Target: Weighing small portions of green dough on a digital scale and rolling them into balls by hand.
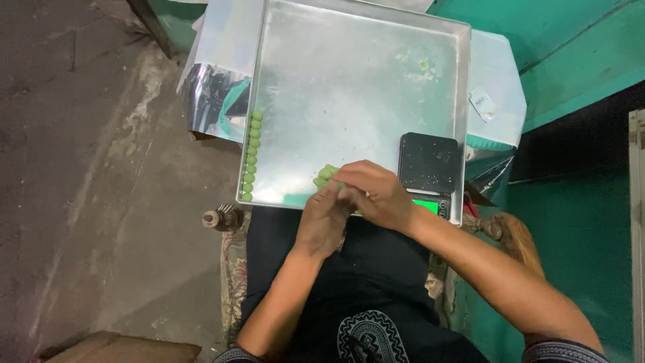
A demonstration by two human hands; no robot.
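Large steel tray [349,87] spreads beyond the fingers, shiny, likely slick. Black scale [430,163] sits just right of them, lit display nearest the body. A column of green balls [251,156] runs along the tray's edge, well left. Green dough lump [327,174] touches the fingertips: soft, light, probably tacky; pinch gently from above. Left hand [324,220] and right hand [376,195] curl together over it; exact grip hidden.

Both bare forearms reach forward from the lap and meet, the left hand [324,222] lying palm-inward with fingers curled upward, the right hand [376,195] arched over its fingertips from the right, wrist bent, the two grips pressed together, knuckles up.
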